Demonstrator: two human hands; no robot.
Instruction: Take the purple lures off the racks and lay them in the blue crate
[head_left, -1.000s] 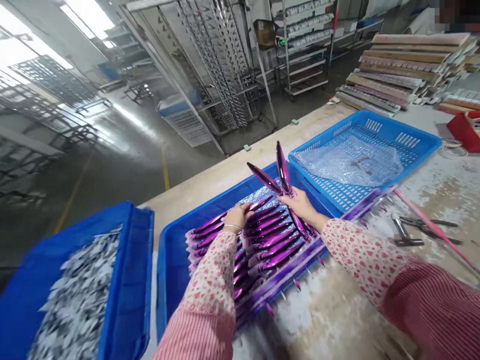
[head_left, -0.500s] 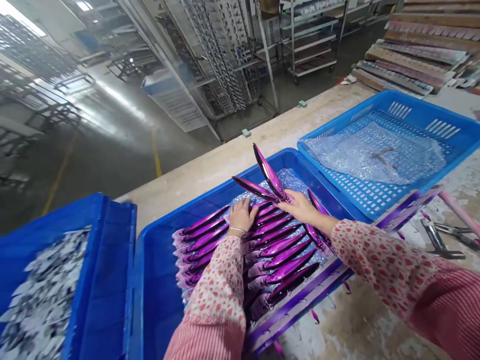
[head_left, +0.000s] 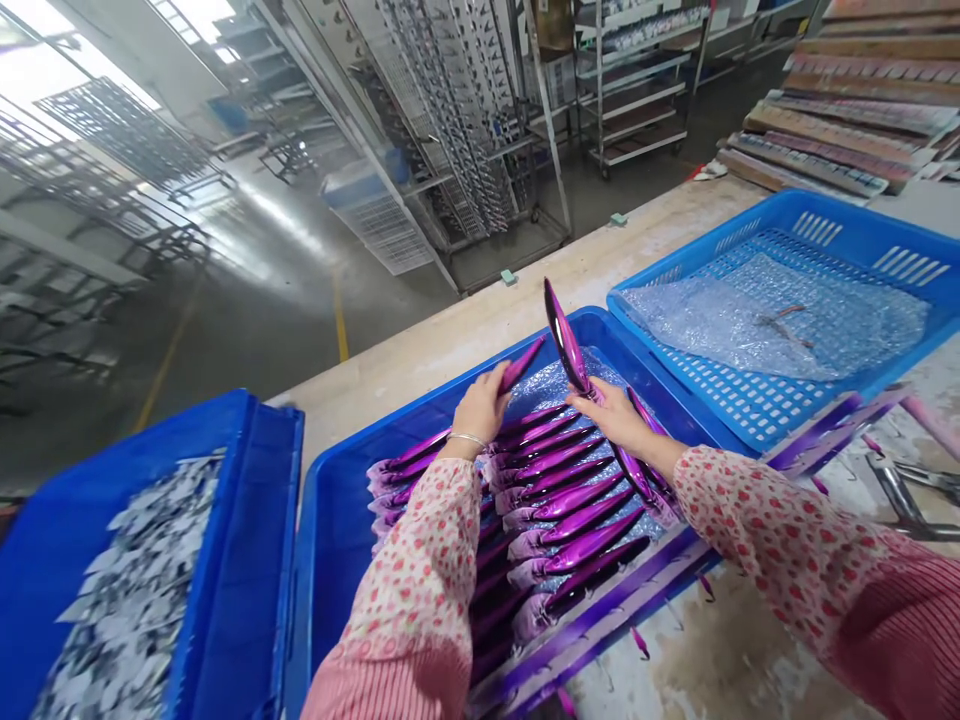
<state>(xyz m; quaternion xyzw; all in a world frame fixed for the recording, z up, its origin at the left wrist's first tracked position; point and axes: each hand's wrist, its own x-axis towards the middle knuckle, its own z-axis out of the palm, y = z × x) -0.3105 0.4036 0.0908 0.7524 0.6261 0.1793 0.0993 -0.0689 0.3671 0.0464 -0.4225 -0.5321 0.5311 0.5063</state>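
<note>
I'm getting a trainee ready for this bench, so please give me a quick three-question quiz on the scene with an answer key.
1. True or false: the right hand holds a shiny purple piece with its tip pointing upward.
2. From the wearer's viewpoint, on which side of the solid-walled blue tray is the perforated blue basket? A, left; B, right; C, directly underneath.
3. What does the left hand hold?

Key: 1, true. 2, B. 3, another purple piece.
</note>
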